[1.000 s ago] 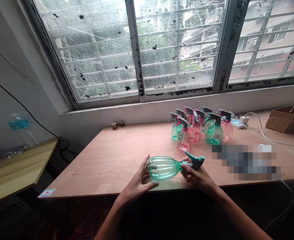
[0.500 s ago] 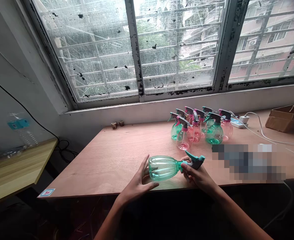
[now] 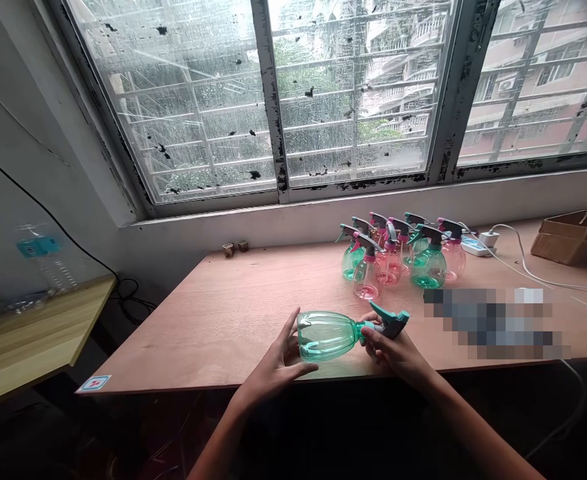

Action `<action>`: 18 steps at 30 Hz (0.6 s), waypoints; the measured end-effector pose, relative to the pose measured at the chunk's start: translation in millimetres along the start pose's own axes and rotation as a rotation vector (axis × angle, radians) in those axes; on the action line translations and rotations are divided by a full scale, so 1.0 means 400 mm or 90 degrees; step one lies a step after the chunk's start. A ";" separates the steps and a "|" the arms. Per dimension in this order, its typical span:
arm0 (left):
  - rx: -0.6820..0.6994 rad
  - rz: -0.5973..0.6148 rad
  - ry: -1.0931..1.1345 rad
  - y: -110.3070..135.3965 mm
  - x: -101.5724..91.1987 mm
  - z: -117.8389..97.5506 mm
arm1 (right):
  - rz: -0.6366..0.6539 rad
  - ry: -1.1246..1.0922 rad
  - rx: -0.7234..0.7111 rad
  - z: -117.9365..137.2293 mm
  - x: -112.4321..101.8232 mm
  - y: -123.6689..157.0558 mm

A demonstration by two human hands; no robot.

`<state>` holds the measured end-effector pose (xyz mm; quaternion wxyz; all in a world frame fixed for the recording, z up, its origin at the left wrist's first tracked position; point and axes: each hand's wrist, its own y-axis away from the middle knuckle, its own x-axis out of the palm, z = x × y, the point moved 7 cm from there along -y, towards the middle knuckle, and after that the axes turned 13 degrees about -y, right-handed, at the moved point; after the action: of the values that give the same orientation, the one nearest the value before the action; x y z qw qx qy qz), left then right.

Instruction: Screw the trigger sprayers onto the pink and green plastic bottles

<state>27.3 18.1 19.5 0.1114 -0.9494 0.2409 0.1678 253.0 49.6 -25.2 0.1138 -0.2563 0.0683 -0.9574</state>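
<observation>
A clear green spray bottle (image 3: 327,336) lies sideways in the air over the table's front edge, its base to the left and its dark grey and teal trigger head to the right. My right hand (image 3: 390,347) is closed round the neck, just below the trigger. At the other end, my left hand (image 3: 278,363) cups the base, with some fingers behind the bottle and the thumb along its lower side. Behind, toward the window, several pink and green spray bottles (image 3: 367,277) stand upright in a close group.
The wooden table (image 3: 198,320) runs below the window. To the right are a power strip (image 3: 476,245) with white cables, an open cardboard box (image 3: 568,237) and a blurred-out patch. Two small brown blocks (image 3: 228,250) sit at the back left. A second table (image 3: 33,333) stands at left.
Both hands keep almost the same place on the bottle. The shine and the shapes seen through its clear wall differ slightly, as if it has turned a little.
</observation>
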 end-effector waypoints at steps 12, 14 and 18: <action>-0.004 -0.003 -0.020 0.000 -0.008 0.008 | 0.012 -0.010 -0.008 0.001 0.002 -0.005; -0.001 -0.003 -0.017 0.000 -0.006 0.011 | 0.015 -0.011 -0.007 0.000 0.002 -0.004; -0.001 0.007 -0.005 0.002 0.000 0.004 | 0.018 -0.013 -0.006 0.000 0.004 -0.001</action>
<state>26.4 17.7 17.7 0.1108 -0.9476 0.2452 0.1720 251.6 49.8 -24.2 0.1265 -0.2659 0.0752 -0.9527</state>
